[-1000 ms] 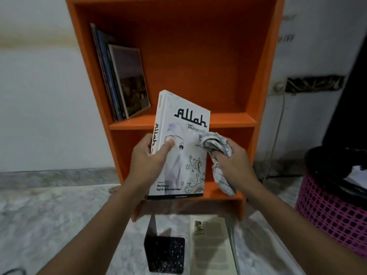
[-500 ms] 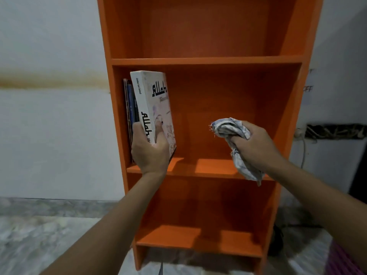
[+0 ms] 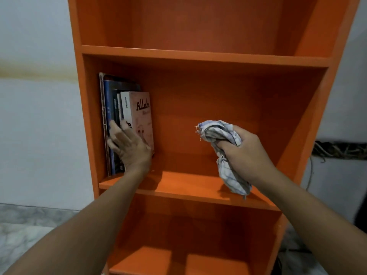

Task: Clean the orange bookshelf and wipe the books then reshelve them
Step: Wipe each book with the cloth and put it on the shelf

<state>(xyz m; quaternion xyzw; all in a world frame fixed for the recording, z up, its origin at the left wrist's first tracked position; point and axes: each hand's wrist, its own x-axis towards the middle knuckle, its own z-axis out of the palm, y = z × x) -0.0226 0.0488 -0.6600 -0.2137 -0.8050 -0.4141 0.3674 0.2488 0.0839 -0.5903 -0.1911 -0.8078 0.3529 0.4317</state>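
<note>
Your left hand (image 3: 129, 147), fingers spread, squares the white book (image 3: 139, 116) flush; right hand (image 3: 244, 151) fists the cloth (image 3: 220, 133).

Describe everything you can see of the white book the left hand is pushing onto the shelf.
The white book stands upright on the middle shelf of the orange bookshelf, rightmost in a short row of darker books at the left wall. Its front cover faces right, showing bold black lettering and a faint pale figure; the white spine faces out with small dark print. The left hand lies spread against its spine and the neighbouring spines. It looks like a glossy paperback.
</note>
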